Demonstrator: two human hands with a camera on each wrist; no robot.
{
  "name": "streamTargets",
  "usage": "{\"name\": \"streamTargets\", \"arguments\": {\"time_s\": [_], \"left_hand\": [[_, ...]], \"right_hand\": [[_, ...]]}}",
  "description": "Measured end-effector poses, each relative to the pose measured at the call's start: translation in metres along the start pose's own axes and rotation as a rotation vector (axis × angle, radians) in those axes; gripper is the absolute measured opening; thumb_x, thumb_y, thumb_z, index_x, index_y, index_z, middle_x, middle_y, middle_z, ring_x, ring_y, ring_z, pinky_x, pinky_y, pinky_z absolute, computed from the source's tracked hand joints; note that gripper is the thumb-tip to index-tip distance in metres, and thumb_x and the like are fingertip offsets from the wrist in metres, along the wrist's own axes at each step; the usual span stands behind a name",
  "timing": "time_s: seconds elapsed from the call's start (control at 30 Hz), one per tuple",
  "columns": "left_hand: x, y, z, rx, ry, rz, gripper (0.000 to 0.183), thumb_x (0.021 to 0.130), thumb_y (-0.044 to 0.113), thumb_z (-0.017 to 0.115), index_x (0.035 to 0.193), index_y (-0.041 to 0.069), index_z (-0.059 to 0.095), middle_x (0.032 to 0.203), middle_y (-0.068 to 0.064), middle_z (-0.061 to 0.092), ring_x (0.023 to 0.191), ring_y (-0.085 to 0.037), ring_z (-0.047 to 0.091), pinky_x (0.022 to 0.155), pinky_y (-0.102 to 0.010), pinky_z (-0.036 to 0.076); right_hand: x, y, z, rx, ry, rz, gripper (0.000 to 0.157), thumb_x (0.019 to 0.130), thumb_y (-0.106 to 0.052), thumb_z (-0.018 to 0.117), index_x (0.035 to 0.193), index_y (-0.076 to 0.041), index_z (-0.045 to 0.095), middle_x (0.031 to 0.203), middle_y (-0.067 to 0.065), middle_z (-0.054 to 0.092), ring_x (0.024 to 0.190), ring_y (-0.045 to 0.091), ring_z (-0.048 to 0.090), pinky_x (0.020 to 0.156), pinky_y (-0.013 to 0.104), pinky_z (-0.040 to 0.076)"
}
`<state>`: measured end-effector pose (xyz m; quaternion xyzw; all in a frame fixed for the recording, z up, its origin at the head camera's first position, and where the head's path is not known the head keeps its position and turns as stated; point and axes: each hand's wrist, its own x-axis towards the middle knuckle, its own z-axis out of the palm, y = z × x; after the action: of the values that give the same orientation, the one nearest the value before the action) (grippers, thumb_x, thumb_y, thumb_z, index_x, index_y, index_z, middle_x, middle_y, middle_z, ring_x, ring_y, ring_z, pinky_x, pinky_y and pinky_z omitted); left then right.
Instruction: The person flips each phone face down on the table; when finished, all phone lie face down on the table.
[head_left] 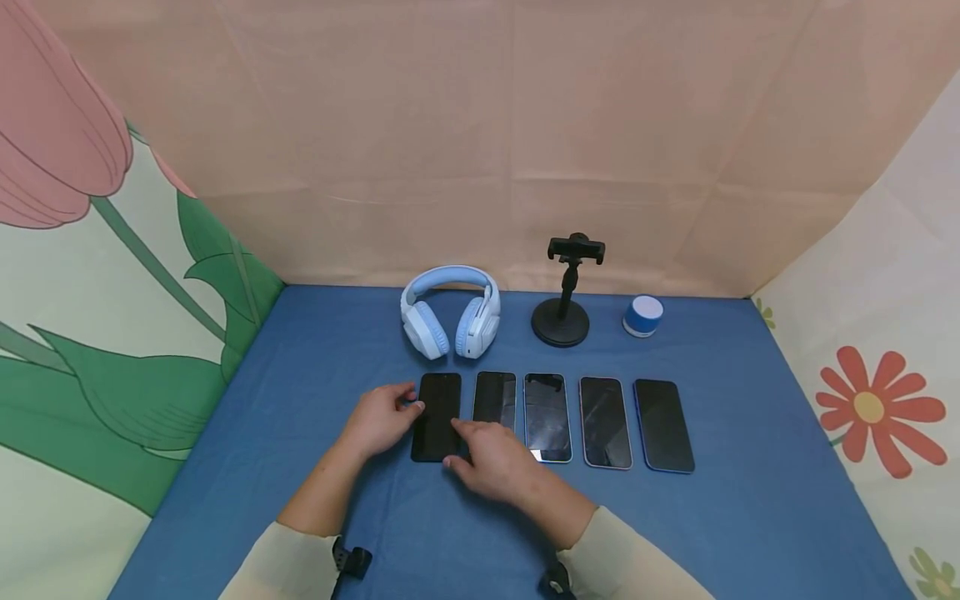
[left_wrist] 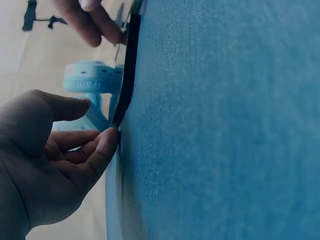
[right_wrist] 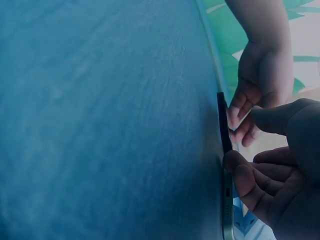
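A black smartphone (head_left: pixel 437 408) lies screen up at the left end of a row of smartphones on the blue cloth. Beside its left edge is my left hand (head_left: pixel 381 419), whose fingertips touch the phone's side while the thumb stays apart in the left wrist view. From the other side my right hand (head_left: pixel 501 465) touches the right edge with its fingertips, its thumb also apart. That hand partly covers the second smartphone (head_left: pixel 495 393). Further right lie a third smartphone (head_left: pixel 547 408), a fourth (head_left: pixel 606 423) and a fifth with a blue edge (head_left: pixel 664 425).
Behind the row stand light-blue headphones (head_left: pixel 480 329), a black phone stand (head_left: pixel 561 323) and a small blue jar with a white lid (head_left: pixel 643 316). Patterned cloth walls border the blue table (head_left: pixel 750 517) on the left, right and back.
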<state>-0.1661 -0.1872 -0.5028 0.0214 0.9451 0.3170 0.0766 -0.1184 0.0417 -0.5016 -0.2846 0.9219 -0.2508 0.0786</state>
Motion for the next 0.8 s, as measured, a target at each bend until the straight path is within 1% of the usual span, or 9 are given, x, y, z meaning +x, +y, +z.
{"name": "streamTargets", "arguments": {"time_s": [0.37, 0.47, 0.53, 0.57, 0.6, 0.67, 0.7, 0.73, 0.8], "left_hand": [[0.0, 0.006, 0.0, -0.015, -0.009, -0.011, 0.046, 0.1, 0.025, 0.068, 0.139, 0.0, 0.064, 0.12, -0.008, 0.073, 0.099, -0.022, 0.069, 0.087, -0.046, 0.056], [0.0, 0.006, 0.0, -0.053, -0.015, -0.014, 0.046, 0.1, 0.023, 0.067, 0.14, -0.001, 0.063, 0.121, -0.01, 0.073, 0.099, -0.022, 0.068, 0.088, -0.046, 0.056], [0.0, 0.006, -0.001, -0.101, -0.022, -0.023, 0.047, 0.1, 0.021, 0.067, 0.14, -0.003, 0.062, 0.122, -0.012, 0.073, 0.096, -0.021, 0.069, 0.086, -0.044, 0.057], [0.0, 0.006, -0.002, -0.13, -0.027, -0.031, 0.047, 0.1, 0.02, 0.066, 0.141, -0.004, 0.061, 0.122, -0.013, 0.073, 0.095, -0.021, 0.069, 0.084, -0.043, 0.057], [0.0, 0.006, -0.002, -0.156, -0.033, -0.037, 0.048, 0.101, 0.019, 0.065, 0.142, -0.005, 0.06, 0.123, -0.014, 0.072, 0.093, -0.02, 0.07, 0.083, -0.041, 0.057], [-0.001, 0.006, -0.002, -0.209, -0.039, -0.049, 0.048, 0.101, 0.017, 0.065, 0.143, -0.007, 0.058, 0.124, -0.016, 0.071, 0.088, -0.02, 0.071, 0.079, -0.038, 0.058], [-0.001, 0.005, -0.003, -0.237, -0.042, -0.047, 0.049, 0.101, 0.015, 0.064, 0.143, -0.008, 0.056, 0.124, -0.018, 0.071, 0.088, -0.02, 0.072, 0.078, -0.037, 0.059], [0.0, 0.005, -0.003, -0.265, -0.043, -0.051, 0.049, 0.101, 0.014, 0.063, 0.144, -0.009, 0.055, 0.125, -0.019, 0.071, 0.087, -0.02, 0.072, 0.077, -0.036, 0.06], [0.0, 0.004, -0.003, -0.326, -0.05, -0.062, 0.05, 0.102, 0.012, 0.063, 0.145, -0.01, 0.053, 0.126, -0.02, 0.069, 0.092, -0.022, 0.073, 0.078, -0.034, 0.061]], "right_hand": [[0.0, 0.001, 0.001, 0.027, -0.029, 0.017, 0.06, 0.1, -0.039, 0.07, 0.147, -0.004, 0.057, 0.139, 0.012, 0.066, 0.123, 0.026, 0.065, 0.103, 0.044, 0.054], [0.0, 0.003, 0.001, 0.051, -0.045, 0.025, 0.06, 0.1, -0.039, 0.069, 0.148, -0.005, 0.056, 0.14, 0.012, 0.065, 0.124, 0.024, 0.065, 0.103, 0.043, 0.054], [0.0, 0.004, 0.001, 0.069, -0.052, 0.03, 0.06, 0.1, -0.039, 0.07, 0.149, -0.006, 0.056, 0.14, 0.011, 0.066, 0.123, 0.023, 0.065, 0.102, 0.042, 0.055], [0.0, 0.005, 0.0, 0.079, -0.052, 0.029, 0.06, 0.1, -0.038, 0.07, 0.149, -0.006, 0.056, 0.138, 0.011, 0.067, 0.119, 0.02, 0.067, 0.099, 0.04, 0.056], [0.0, 0.005, 0.001, 0.091, -0.056, 0.032, 0.06, 0.1, -0.038, 0.07, 0.149, -0.007, 0.056, 0.131, 0.01, 0.07, 0.11, 0.019, 0.07, 0.094, 0.039, 0.058], [0.0, 0.007, 0.001, 0.108, -0.055, 0.028, 0.059, 0.1, -0.037, 0.07, 0.149, -0.007, 0.057, 0.109, 0.009, 0.076, 0.087, 0.015, 0.07, 0.08, 0.036, 0.058], [0.0, 0.008, 0.001, 0.113, -0.05, 0.024, 0.059, 0.1, -0.037, 0.071, 0.148, -0.007, 0.058, 0.097, 0.006, 0.075, 0.078, 0.013, 0.066, 0.075, 0.034, 0.057], [0.0, 0.009, 0.001, 0.113, -0.042, 0.02, 0.058, 0.099, -0.037, 0.071, 0.147, -0.007, 0.059, 0.093, 0.005, 0.074, 0.072, 0.01, 0.062, 0.071, 0.033, 0.055], [0.001, 0.01, 0.002, 0.126, -0.043, 0.019, 0.058, 0.099, -0.037, 0.072, 0.147, -0.007, 0.059, 0.074, 0.002, 0.064, 0.059, 0.01, 0.053, 0.062, 0.032, 0.05]]}}
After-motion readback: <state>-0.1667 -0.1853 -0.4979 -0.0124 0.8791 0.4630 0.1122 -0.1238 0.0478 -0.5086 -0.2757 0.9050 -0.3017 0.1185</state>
